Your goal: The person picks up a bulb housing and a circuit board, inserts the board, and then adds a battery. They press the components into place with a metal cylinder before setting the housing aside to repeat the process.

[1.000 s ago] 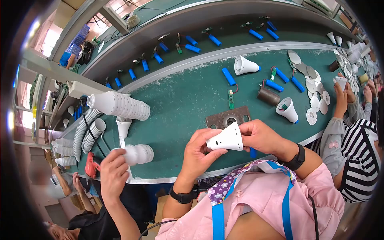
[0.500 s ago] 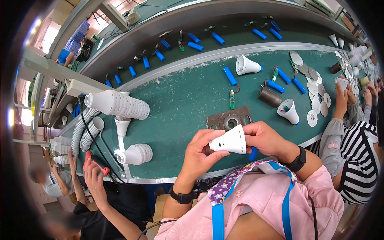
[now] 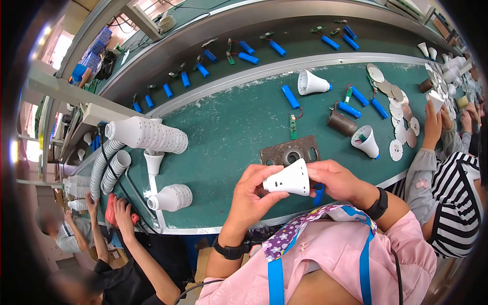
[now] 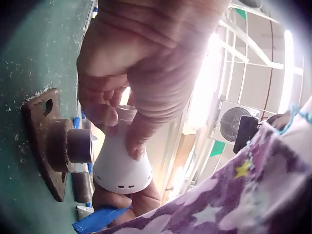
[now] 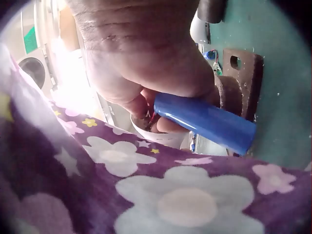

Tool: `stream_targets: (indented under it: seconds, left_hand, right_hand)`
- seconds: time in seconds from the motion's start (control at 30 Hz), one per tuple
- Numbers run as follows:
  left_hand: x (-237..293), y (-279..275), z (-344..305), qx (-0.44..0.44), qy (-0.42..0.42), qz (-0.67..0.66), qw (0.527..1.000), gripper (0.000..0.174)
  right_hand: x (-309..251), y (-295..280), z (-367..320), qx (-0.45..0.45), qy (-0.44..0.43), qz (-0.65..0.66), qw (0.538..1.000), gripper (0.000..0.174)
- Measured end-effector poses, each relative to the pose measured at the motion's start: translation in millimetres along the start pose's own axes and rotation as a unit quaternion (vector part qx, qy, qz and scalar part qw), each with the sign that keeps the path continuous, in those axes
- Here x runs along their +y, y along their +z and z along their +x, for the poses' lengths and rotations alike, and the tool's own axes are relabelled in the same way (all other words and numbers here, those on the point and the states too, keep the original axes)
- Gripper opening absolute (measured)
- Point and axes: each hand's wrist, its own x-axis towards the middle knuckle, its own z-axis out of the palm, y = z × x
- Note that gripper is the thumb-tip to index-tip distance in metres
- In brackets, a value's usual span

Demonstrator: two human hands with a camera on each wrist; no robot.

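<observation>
The left hand (image 3: 254, 193) grips the narrow end of a white cone-shaped housing (image 3: 288, 178), lying sideways with small slots near its wide rim. At that rim is the right hand (image 3: 338, 180), its fingertips partly inside the opening. Below the right hand a blue cylinder (image 3: 318, 194) sticks out. In the left wrist view, thumb and fingers pinch the neck of the housing (image 4: 122, 161). The right wrist view has the blue cylinder (image 5: 204, 122) beside the right hand (image 5: 141, 58), with a bit of red wire; the fingertips are partly hidden.
Just beyond the hands lies a brown metal plate (image 3: 272, 154) with a raised ring. White housings (image 3: 312, 83), blue cylinders (image 3: 291, 96) and round discs (image 3: 396, 150) lie beyond and right. Stacked white cones (image 3: 147, 134) stand left, near another person's hand on a red tool (image 3: 110, 209).
The housing has shifted slightly within the hands, and more of the blue cylinder shows under the right hand. The neighbour's hand has left the small cone stack and moved to the red tool.
</observation>
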Motion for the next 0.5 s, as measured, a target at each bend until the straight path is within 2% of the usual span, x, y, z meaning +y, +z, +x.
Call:
stream_targets:
  seconds: [0.07,0.1,0.17,0.27,0.33,0.37,0.4,0.43,0.47,0.5]
  left_hand:
    - [-1,1,-1,0.005,-0.015,-0.009,1.0,0.053]
    - [-1,2,-2,0.013,0.004,0.008,1.0,0.053]
    - [-1,3,-2,0.019,0.024,0.026,0.999,0.052]
    - [2,2,-3,0.054,0.039,0.029,0.997,0.049]
    - [4,-1,-7,0.06,-0.008,-0.025,0.998,0.036]
    - [4,2,-7,0.06,-0.008,-0.025,0.998,0.036]
    - [3,8,-7,0.11,-0.013,-0.104,0.988,0.029]
    - [1,11,-6,0.158,-0.017,-0.182,0.97,0.023]
    - [-9,10,-8,0.173,-0.017,-0.2,0.964,0.014]
    - [-11,11,-9,0.171,-0.017,-0.199,0.965,0.014]
  right_hand:
    - [-3,-1,0,-0.042,-0.027,-0.015,0.999,0.026]
    - [-2,0,-1,-0.042,-0.026,-0.014,0.999,0.026]
    - [-2,4,-1,-0.013,-0.045,-0.11,0.993,0.028]
    - [-3,3,2,-0.013,-0.048,-0.105,0.993,0.028]
    - [-3,3,4,-0.012,-0.048,-0.113,0.992,0.027]
    - [-3,4,4,-0.012,-0.047,-0.122,0.991,0.026]
    - [-4,5,5,-0.013,-0.047,-0.122,0.991,0.026]
    - [-5,8,6,0.007,-0.086,-0.167,0.982,0.026]
    - [-6,10,7,0.028,-0.124,-0.211,0.969,0.026]
    - [-3,10,9,0.029,-0.126,-0.211,0.969,0.026]
